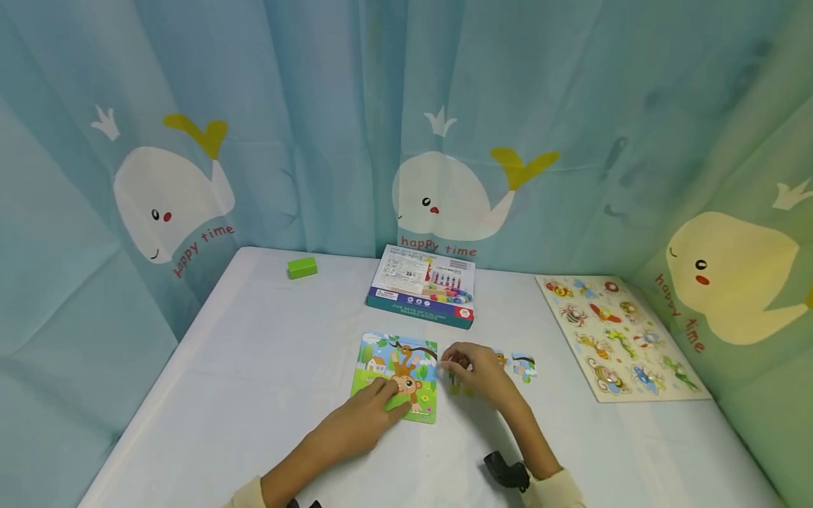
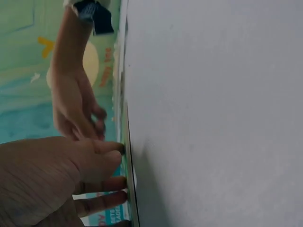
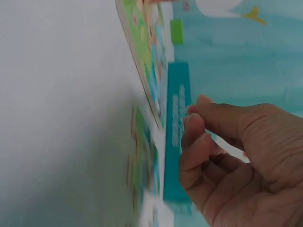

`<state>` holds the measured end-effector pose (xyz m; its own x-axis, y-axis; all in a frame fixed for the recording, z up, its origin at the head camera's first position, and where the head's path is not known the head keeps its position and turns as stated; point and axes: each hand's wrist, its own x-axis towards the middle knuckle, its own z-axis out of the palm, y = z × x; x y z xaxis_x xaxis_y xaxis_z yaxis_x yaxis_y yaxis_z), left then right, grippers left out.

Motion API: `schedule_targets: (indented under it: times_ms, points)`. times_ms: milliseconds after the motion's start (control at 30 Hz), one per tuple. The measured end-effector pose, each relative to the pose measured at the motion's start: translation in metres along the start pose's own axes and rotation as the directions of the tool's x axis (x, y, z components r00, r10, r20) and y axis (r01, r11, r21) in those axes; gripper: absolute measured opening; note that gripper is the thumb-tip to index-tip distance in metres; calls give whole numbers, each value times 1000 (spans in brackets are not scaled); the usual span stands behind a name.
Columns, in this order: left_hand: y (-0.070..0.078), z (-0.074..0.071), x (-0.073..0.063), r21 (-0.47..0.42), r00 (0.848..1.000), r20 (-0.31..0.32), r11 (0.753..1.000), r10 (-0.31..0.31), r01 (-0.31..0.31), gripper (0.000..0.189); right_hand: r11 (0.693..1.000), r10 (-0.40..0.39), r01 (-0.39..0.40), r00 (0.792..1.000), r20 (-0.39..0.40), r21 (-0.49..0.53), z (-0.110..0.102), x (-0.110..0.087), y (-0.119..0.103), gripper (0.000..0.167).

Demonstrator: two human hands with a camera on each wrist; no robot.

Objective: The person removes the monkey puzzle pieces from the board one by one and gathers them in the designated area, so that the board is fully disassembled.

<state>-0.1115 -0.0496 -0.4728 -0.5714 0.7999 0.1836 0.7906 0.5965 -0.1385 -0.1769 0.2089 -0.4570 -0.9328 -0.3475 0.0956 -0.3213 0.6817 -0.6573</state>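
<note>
A square monkey puzzle lies on the white table, its picture facing up. My left hand rests on its lower left part, fingers extended over the picture; the left wrist view shows the fingertips at the board's edge. Just right of the puzzle, my right hand hovers over loose picture pieces, partly covering them. Another piece lies farther right. In the right wrist view the right hand has loosely bent fingers, thumb near the index finger, and no piece shows between them.
Behind the puzzle lies a boxed bead set. A green block sits near the back left edge. On the right is a wooden insect board. A whale-print curtain surrounds the table. A black device is at my right wrist.
</note>
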Motion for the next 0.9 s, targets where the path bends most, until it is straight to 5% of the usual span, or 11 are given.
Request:
schedule_targets:
  times_ms: [300,533,900]
  points:
    - [-6,0,-7,-31,998,65,999,19,-17,52,992,-123,123,977,172,11,27,20,-8,17]
    - [-25,-3,-11,-170,991,94,982,93,-76,59,996,-73,80,978,198,-27,30,21,-13,25]
    - [-28,5,-11,-162,984,99,978,148,-130,61,992,-33,58,977,212,-114,32,26,-19,27]
